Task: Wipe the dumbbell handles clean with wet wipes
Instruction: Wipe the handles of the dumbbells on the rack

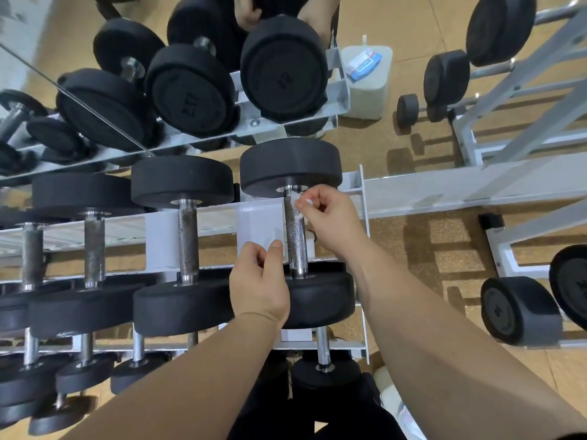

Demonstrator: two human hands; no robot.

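Presently: dumbbell handle (295, 239) — knurled steel, rightmost on the white rack's (413, 192) top tier, between black heads. Wet wipe (297, 206) draped against its upper part, pinched by my right hand (330, 220). My left hand (259, 281) pinches the wipe's lower corner beside the handle. Wipe pack (362, 63) — on a pale stool beyond the rack.

- Floor (413, 42) is tan, speckled, cork-like, with thin seams crossing it and striped shadows falling below the rack rails.
- A pale grey metal rack (428, 188) runs across the middle, tiered.
- Up top left, a mirror (38, 58) on the wall, doubling the rack in reflection.
- On the right, a second grey frame (524, 100) standing on the floor, angled bars.
- A white block-shaped stool (370, 87) by the rack's end.
- Light is even, indoor.
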